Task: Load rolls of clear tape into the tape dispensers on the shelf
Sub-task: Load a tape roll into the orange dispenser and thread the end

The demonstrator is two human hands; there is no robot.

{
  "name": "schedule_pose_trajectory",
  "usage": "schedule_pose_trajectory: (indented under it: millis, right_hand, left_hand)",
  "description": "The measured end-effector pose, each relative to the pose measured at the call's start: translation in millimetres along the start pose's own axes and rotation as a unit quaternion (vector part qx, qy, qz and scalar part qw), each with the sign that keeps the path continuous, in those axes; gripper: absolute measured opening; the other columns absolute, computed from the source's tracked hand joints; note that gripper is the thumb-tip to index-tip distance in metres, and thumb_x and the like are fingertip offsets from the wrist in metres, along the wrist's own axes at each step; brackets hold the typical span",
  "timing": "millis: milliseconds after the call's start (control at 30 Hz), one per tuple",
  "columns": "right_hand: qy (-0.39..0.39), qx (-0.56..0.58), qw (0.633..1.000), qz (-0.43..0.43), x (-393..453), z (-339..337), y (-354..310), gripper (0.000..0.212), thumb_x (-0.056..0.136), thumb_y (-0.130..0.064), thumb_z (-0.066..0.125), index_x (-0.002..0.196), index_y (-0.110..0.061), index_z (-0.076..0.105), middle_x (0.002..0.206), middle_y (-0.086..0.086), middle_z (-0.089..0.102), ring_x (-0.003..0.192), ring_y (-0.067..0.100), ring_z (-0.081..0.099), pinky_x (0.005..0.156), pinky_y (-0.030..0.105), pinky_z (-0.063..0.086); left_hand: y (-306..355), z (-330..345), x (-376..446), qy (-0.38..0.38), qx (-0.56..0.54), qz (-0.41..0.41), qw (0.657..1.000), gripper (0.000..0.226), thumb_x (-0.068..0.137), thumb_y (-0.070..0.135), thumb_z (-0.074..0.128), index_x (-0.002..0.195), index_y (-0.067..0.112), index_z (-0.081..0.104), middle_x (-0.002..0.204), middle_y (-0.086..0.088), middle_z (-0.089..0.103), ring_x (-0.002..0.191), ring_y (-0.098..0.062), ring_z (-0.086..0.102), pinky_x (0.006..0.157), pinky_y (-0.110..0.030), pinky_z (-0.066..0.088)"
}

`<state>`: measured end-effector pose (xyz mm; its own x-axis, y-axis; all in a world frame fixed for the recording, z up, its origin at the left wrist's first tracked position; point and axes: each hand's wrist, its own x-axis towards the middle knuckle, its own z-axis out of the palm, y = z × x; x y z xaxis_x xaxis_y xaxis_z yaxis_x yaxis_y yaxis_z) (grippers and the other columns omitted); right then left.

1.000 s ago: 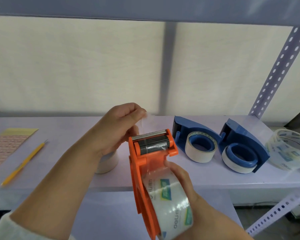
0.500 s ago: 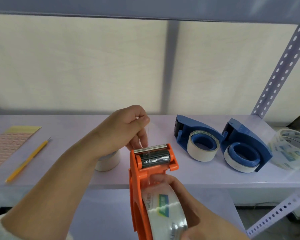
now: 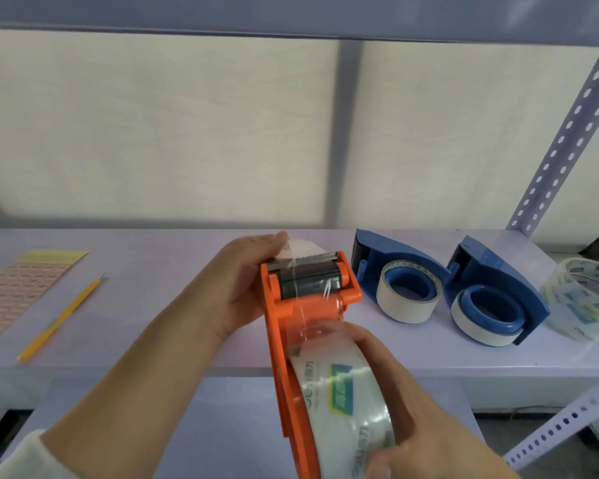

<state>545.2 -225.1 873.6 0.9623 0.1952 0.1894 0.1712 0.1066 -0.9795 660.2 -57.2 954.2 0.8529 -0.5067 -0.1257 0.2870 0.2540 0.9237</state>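
Observation:
An orange tape dispenser (image 3: 284, 326) is held in front of the shelf, its black roller (image 3: 306, 280) and toothed blade at the top. A clear tape roll (image 3: 343, 406) with green print sits in it. My right hand (image 3: 419, 423) grips that roll and the dispenser's lower part. My left hand (image 3: 236, 281) pinches the loose clear tape end (image 3: 298, 248) just above the blade, the strip running over the roller. Two blue dispensers (image 3: 391, 267) (image 3: 498, 288), each with a white-edged roll, lie on the shelf to the right.
A loose clear tape roll (image 3: 588, 299) lies at the shelf's far right by the perforated upright (image 3: 564, 133). A yellow pen-like tool (image 3: 61, 318) and a patterned sheet (image 3: 11, 292) lie at the left. The shelf front edge (image 3: 118, 371) runs below my hands.
My left hand dropped toward the roller, then came back up with the tape end pinched above the blade. The clear strip now lies over the roller. The dispenser shifted slightly.

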Motion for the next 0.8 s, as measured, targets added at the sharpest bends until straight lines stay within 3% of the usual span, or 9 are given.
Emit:
schedule_pose_trajectory:
  millis: [67,133,200,233,400,500,600,733,800]
  right_hand:
    - [-0.018,0.105,0.993,0.057,-5,0,1,0.074,0.077,-0.031,0.076,0.14,-0.017,0.04,0.133,0.004,0.06,0.125,0.023,0.055,0.103,0.034,0.045]
    - [-0.097,0.148,0.983,0.039,-11,8,-21,0.092,0.07,-0.028,0.084,0.143,-0.01,0.031,0.138,0.025,0.048,0.129,0.04,0.049,0.105,0.046,0.043]
    - [-0.137,0.221,0.966,-0.009,-14,8,-33,0.091,0.069,-0.018,0.084,0.143,-0.009,0.031,0.139,0.038,0.036,0.127,0.051,0.044,0.101,0.056,0.039]
    - [-0.129,0.23,0.965,-0.01,-11,8,-37,0.09,0.069,-0.015,0.084,0.143,-0.01,0.032,0.14,0.04,0.034,0.127,0.052,0.043,0.101,0.06,0.038]
    - [-0.101,0.214,0.971,0.031,-8,8,-40,0.1,0.059,-0.003,0.08,0.144,-0.007,0.028,0.14,0.039,0.036,0.126,0.06,0.038,0.098,0.075,0.029]
    - [-0.09,0.22,0.97,0.039,-9,7,-43,0.098,0.061,-0.013,0.086,0.143,-0.011,0.032,0.139,0.037,0.039,0.124,0.06,0.039,0.096,0.069,0.036]
    - [-0.067,0.204,0.976,0.043,-11,9,-42,0.092,0.06,-0.02,0.089,0.139,-0.02,0.041,0.139,0.034,0.043,0.123,0.06,0.041,0.093,0.063,0.042]
    - [-0.043,0.189,0.978,0.073,-12,5,-38,0.094,0.053,-0.015,0.087,0.135,-0.025,0.044,0.133,0.03,0.052,0.115,0.056,0.051,0.089,0.062,0.045]
    - [-0.023,0.189,0.978,0.083,-12,4,-39,0.089,0.054,-0.009,0.075,0.136,-0.022,0.042,0.128,0.029,0.057,0.106,0.047,0.059,0.083,0.053,0.052]
  left_hand:
    - [-3,1,1,-0.024,-0.03,-0.047,0.998,0.038,0.089,0.018,0.052,0.06,0.004,0.074,0.061,-0.01,0.071,0.054,-0.02,0.07,0.054,-0.027,0.059]
    - [-7,3,3,-0.033,-0.029,-0.066,0.997,0.022,0.079,0.016,0.062,0.085,-0.003,0.072,0.089,-0.024,0.071,0.082,-0.037,0.072,0.078,-0.042,0.06]
    - [-14,8,4,-0.045,-0.037,-0.076,0.995,0.043,0.082,0.012,0.06,0.121,-0.006,0.058,0.122,-0.036,0.052,0.121,-0.057,0.048,0.104,-0.065,0.037]
    - [-19,7,5,-0.056,-0.065,-0.078,0.993,0.048,0.083,0.012,0.056,0.128,-0.005,0.053,0.125,-0.036,0.048,0.126,-0.061,0.039,0.108,-0.068,0.028]
    - [-41,9,2,-0.079,-0.087,-0.043,0.992,0.05,0.076,0.009,0.066,0.123,0.001,0.052,0.134,-0.05,0.033,0.125,-0.068,0.027,0.113,-0.068,0.014]
    - [-44,9,-1,-0.112,-0.101,-0.038,0.988,0.06,0.072,0.015,0.07,0.125,-0.004,0.049,0.136,-0.048,0.032,0.121,-0.056,0.036,0.112,-0.066,0.014]
    - [-44,11,-4,-0.129,-0.12,-0.06,0.983,0.065,0.082,0.025,0.06,0.135,-0.007,0.04,0.146,-0.046,0.019,0.134,-0.059,0.026,0.115,-0.067,0.01]
    - [-48,6,-3,-0.116,-0.175,-0.048,0.977,0.064,0.092,0.048,0.04,0.129,-0.003,0.052,0.119,-0.031,0.063,0.113,-0.043,0.059,0.1,-0.054,0.044]
    - [-52,4,-2,-0.123,-0.186,-0.039,0.974,0.062,0.091,0.051,0.037,0.122,0.002,0.06,0.112,-0.023,0.069,0.104,-0.036,0.066,0.091,-0.047,0.052]
